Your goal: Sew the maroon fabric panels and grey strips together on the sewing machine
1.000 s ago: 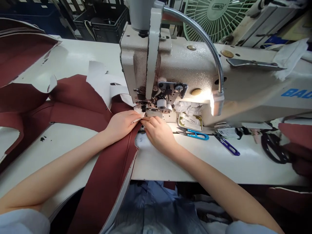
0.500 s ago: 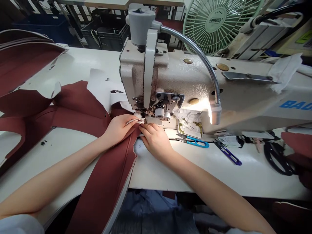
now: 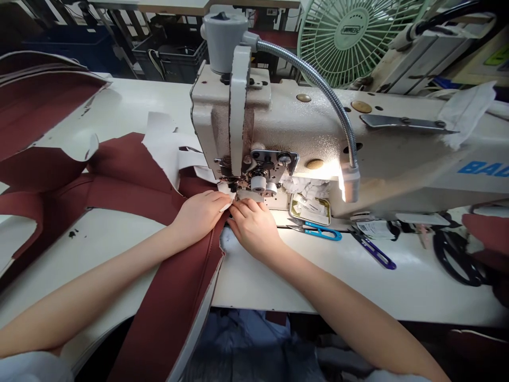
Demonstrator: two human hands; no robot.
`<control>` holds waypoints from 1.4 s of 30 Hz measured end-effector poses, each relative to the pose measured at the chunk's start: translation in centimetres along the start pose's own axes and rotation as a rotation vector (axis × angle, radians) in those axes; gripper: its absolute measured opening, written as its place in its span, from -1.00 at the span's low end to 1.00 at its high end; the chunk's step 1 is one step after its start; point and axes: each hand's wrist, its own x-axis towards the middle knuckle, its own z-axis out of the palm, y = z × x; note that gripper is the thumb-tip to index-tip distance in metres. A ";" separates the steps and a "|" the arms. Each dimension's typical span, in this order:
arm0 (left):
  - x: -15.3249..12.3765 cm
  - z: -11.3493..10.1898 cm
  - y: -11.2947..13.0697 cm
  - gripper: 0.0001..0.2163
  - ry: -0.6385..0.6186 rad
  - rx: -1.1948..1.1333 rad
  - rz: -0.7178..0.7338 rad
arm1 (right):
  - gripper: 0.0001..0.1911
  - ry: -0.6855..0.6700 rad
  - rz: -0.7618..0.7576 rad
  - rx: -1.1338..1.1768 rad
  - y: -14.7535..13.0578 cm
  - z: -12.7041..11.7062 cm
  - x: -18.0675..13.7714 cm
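Observation:
A long strip of dark red leather [image 3: 175, 297] runs from my lap up to the presser foot [image 3: 233, 190] of a cream sewing machine [image 3: 278, 132]. My left hand [image 3: 199, 212] rests on the strip just left of the foot, fingers curled and pinching its white-backed edge. My right hand [image 3: 251, 225] lies just right of the seam, fingertips pressed together on the leather edge at the needle. Both hands nearly touch each other below the foot.
More red leather pieces [image 3: 59, 180] spread over the white table [image 3: 358, 286] at left. A blue thread snip [image 3: 320, 232], a purple one [image 3: 376, 250], a small tin [image 3: 310, 208] and black scissors [image 3: 457, 254] lie right of the machine. A green fan [image 3: 350, 37] stands behind.
The view has shifted slightly downward and left. Both hands stay at the presser foot, with the fingers drawn a little closer together on the leather edge.

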 end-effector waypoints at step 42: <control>2.4 -1.7 2.1 -0.84 -0.263 0.378 0.005 | -0.82 -0.090 -0.261 0.039 -0.4 -0.5 -1.0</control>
